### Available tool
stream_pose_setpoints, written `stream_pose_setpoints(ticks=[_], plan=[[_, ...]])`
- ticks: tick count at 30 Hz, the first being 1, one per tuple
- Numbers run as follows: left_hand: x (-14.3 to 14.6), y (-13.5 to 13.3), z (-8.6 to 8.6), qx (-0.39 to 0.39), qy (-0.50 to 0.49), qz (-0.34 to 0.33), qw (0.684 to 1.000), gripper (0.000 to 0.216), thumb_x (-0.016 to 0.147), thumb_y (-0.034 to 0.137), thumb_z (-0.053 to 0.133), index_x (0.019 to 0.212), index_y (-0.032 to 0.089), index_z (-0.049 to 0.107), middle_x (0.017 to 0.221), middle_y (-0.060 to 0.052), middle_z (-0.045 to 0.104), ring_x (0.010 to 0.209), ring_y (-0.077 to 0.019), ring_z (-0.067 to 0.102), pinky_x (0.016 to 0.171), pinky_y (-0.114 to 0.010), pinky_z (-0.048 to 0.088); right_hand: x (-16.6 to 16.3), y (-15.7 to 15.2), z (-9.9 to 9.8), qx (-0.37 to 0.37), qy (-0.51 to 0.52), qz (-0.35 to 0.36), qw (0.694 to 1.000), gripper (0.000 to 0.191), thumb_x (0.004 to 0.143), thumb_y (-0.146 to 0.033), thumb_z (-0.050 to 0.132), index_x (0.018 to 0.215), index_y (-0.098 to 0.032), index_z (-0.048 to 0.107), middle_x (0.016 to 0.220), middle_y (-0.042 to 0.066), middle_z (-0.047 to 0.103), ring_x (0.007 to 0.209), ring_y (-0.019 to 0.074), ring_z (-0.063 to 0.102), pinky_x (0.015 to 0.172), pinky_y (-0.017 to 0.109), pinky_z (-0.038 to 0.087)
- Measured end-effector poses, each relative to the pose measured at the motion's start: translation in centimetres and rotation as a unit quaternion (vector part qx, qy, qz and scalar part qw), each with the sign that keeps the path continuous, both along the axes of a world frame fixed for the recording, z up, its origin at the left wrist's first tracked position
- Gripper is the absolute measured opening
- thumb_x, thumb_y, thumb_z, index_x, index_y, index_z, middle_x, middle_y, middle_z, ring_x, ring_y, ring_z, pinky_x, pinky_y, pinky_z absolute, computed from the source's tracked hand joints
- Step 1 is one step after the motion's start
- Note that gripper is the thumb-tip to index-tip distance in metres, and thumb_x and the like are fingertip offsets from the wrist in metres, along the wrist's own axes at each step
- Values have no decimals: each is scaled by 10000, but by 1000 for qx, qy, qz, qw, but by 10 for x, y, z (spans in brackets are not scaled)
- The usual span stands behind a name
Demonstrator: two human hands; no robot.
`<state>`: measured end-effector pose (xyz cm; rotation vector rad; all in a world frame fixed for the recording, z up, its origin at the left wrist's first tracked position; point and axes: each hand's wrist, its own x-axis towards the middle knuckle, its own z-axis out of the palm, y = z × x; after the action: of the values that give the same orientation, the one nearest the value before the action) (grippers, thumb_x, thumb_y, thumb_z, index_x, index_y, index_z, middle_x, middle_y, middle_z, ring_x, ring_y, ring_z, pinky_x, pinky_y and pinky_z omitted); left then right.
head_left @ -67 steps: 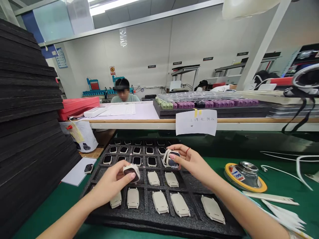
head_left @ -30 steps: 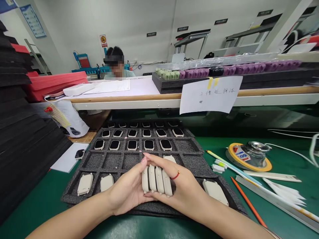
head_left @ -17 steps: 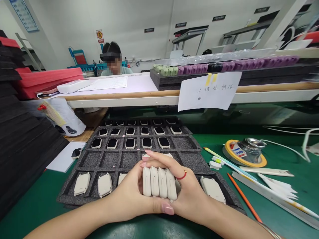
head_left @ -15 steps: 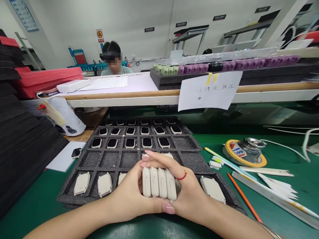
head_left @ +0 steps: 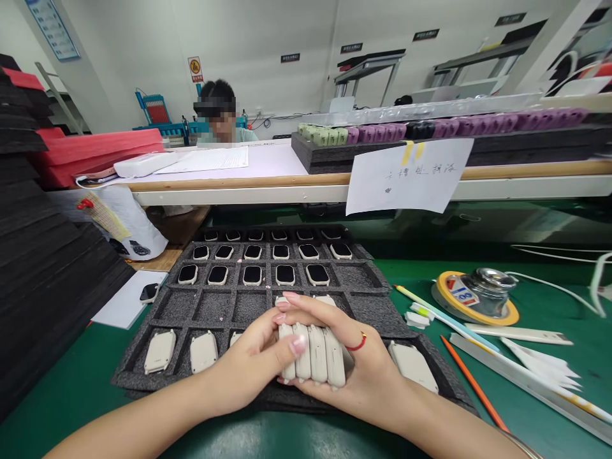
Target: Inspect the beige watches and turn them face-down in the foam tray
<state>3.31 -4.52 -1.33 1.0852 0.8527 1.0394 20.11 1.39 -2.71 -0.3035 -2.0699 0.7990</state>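
A row of several cream smartwatch bodies (head_left: pixel 318 357), pressed side by side on edge, is held between my two hands above the front of the dark foam tray (head_left: pixel 213 307). My right hand (head_left: pixel 370 370) wraps round their right end, fingers over the top and palm beneath. My left hand (head_left: pixel 248 357) is closed on the left end, its thumb lying across the narrow sides. Face-down watch bodies (head_left: pixel 160 352) sit in the tray's front row, partly hidden by my hands. Farther back, watches with dark screens up (head_left: pixel 285 275) fill several compartments.
A jar with a metal top and a yellow tape roll (head_left: pixel 478 296) stands right of the tray, near an orange stick (head_left: pixel 473 382) and white strips. Left are a lone watch (head_left: pixel 149 292) on white paper and stacked black foam (head_left: pixel 43 280). A co-worker (head_left: pixel 217 115) sits beyond the shelf.
My left thumb has moved up from beneath the watch bodies onto their narrow sides. The held row has tilted slightly, and the view has shifted a little.
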Motion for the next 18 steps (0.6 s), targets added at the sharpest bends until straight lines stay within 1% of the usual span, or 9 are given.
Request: stream_pose_setpoints(ticks=[3,5,9,13,18], plan=[[3,-1,5,-4,6,-23,1000,496,750,222,798,1160,233,518,1105,-23,652,1073,-181,611,912,-308,469,1,1,-1,-23,10,17,1000,854,740,-212,810,1463,-319,367,1251,33,674,1193,209,634,1062,302,490],[6,-2,8,-16,6,-21,1000,550,697,169,825,1137,236,502,1088,-20,651,1069,-190,619,896,-318,486,1,1,-2,-38,17,25,999,893,707,-220,837,1462,-323,372,1242,29,676,1175,211,645,1052,294,498],[8,-2,9,-25,31,-4,999,633,625,167,865,1131,221,488,1067,-38,658,1051,-218,633,881,-347,507,0,2,-1,-46,22,29,998,890,708,-220,836,1459,-331,373,1230,26,679,1154,205,656,1028,284,514],[7,-2,7,-18,54,9,998,659,613,187,874,1145,213,486,1093,-54,663,1075,-235,635,893,-360,509,0,2,-1,-51,19,29,998,927,698,-227,842,1471,-342,344,1211,17,685,1145,198,659,1022,280,514],[6,-1,7,-11,70,13,997,657,612,207,873,1141,209,485,1096,-60,662,1077,-252,636,888,-372,512,0,0,-1,-51,15,25,998,916,702,-224,840,1468,-327,349,1203,40,689,1146,230,660,1017,334,523]])
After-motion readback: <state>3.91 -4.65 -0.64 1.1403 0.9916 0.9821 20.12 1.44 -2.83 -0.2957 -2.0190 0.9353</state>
